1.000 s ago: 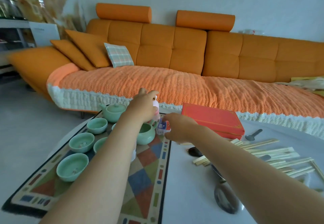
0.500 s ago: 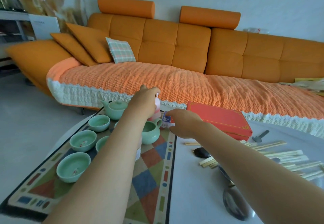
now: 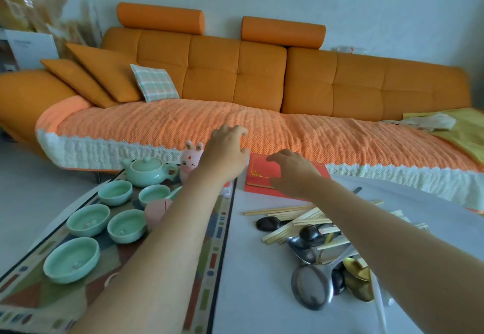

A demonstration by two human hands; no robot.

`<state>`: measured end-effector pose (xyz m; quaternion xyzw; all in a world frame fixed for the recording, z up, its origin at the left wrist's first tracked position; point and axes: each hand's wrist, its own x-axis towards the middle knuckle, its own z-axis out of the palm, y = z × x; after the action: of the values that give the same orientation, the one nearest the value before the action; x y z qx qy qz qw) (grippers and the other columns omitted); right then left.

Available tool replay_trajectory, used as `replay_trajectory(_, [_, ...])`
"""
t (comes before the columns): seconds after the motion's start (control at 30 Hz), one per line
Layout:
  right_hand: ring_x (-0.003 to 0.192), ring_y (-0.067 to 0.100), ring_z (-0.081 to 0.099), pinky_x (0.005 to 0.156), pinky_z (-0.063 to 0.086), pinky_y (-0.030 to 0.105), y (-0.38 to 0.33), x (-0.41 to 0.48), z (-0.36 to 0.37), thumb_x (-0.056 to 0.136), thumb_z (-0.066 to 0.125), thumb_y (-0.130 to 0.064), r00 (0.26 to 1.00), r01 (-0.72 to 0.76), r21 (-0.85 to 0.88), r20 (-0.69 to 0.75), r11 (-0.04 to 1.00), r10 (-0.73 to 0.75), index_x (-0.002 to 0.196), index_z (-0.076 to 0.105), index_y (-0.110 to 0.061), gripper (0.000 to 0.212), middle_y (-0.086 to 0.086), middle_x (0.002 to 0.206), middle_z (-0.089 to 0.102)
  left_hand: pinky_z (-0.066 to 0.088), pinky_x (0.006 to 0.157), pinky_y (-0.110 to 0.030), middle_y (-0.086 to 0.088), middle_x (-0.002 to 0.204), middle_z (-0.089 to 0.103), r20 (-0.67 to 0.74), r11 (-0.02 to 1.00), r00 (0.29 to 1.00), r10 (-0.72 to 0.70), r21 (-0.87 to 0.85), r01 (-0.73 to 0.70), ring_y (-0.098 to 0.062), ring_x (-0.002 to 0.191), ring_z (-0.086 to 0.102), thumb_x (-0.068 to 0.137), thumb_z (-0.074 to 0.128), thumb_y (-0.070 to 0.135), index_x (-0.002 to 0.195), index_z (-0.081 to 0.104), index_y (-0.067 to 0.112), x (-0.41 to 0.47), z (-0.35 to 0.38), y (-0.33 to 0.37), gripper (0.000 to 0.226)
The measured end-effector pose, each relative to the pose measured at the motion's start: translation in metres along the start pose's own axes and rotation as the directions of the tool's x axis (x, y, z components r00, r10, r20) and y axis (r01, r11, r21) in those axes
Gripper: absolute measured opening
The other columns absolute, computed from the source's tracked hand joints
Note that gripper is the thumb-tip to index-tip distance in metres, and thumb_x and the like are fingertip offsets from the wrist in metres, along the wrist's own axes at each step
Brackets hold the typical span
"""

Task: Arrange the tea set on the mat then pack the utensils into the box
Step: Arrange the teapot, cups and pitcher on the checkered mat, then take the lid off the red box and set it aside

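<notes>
An orange sofa (image 3: 235, 77) is filling the room behind the white tabletop (image 3: 256, 268) you are working over.

Your right hand (image 3: 290, 171) is reaching palm down with its fingers loosely spread and holding nothing. They are hovering over the lid of the flat red cardboard box (image 3: 258, 180); whether they are touching it I cannot tell. Your left hand (image 3: 225, 155) is hanging just left of the box's near-left corner, fingers relaxed and empty.

The box is lying at the far side of the table, directly beneath your right fingers, with its long axis running left to right across your view. Your right hand is the nearer one, so opening the lid probably falls to it, with the left steadying the corner.

The pile of pale wooden chopsticks and metal spoons (image 3: 311, 229) is lying closer to you than the box, under your right forearm.

To the left, the pale green ceramic teapot (image 3: 148, 171) and the matching green cups (image 3: 70, 259) are sitting on the patchwork-patterned mat (image 3: 34, 297), with a pink rabbit figurine (image 3: 191, 161) standing beside the teapot.
</notes>
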<state>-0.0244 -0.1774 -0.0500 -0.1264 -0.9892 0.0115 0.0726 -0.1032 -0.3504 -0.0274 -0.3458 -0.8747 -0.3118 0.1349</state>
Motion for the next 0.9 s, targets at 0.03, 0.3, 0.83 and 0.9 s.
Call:
replay_trajectory(0.03, [0.136, 0.029, 0.038, 0.108, 0.037, 0.047, 0.009, -0.001, 0.003, 0.090, 0.056, -0.047, 0.999, -0.021, -0.048, 0.047, 0.999, 0.023, 0.149, 0.034, -0.032, 0.065, 0.002, 0.155, 0.033, 0.038, 0.101, -0.043, -0.006, 0.140, 0.043, 0.070, 0.999, 0.997, -0.011, -0.047, 0.014, -0.027, 0.128, 0.041, 0.098, 0.052, 0.025, 0.141, 0.046, 0.021, -0.001, 0.012, 0.006, 0.043])
replay_trajectory(0.3, [0.150, 0.022, 0.015, 0.118, 0.015, 0.052, 0.041, -0.015, 0.025, 0.093, 0.040, -0.058, 0.988, -0.022, -0.017, 0.150, 1.000, 0.024, 0.154, 0.016, -0.042, 0.068, -0.006, 0.164, 0.014, 0.037, 0.107, -0.046, -0.010, 0.149, 0.032, 0.328, 0.992, 0.942, -0.072, 0.120, 0.034, -0.031, 0.131, 0.038, 0.094, 0.055, 0.030, 0.149, 0.032, 0.017, -0.020, 0.075, 0.016, 0.061])
replay_trajectory(0.83, [0.143, 0.030, 0.022, 0.108, 0.032, 0.063, 0.032, 0.008, -0.004, 0.060, 0.080, -0.062, 0.939, 0.014, -0.011, 0.344, 1.000, -0.009, 0.152, 0.012, -0.045, 0.116, -0.001, 0.155, 0.023, 0.045, 0.098, -0.037, -0.004, 0.135, 0.044, 0.298, 0.994, 0.952, -0.067, -0.058, 0.089, -0.024, 0.121, 0.049, 0.076, 0.081, 0.035, 0.142, 0.039, 0.022, -0.027, 0.066, 0.003, 0.079])
replay_trajectory(0.9, [0.138, 0.030, 0.028, 0.102, 0.039, 0.061, 0.029, 0.015, -0.005, 0.056, 0.082, -0.061, 0.921, -0.001, -0.008, 0.390, 1.000, 0.004, 0.151, 0.008, -0.049, 0.121, -0.002, 0.151, 0.027, 0.045, 0.097, -0.036, -0.005, 0.134, 0.046, 0.295, 0.993, 0.953, -0.072, -0.071, 0.097, -0.024, 0.121, 0.048, 0.078, 0.081, 0.030, 0.144, 0.038, 0.021, -0.027, 0.067, 0.001, 0.079])
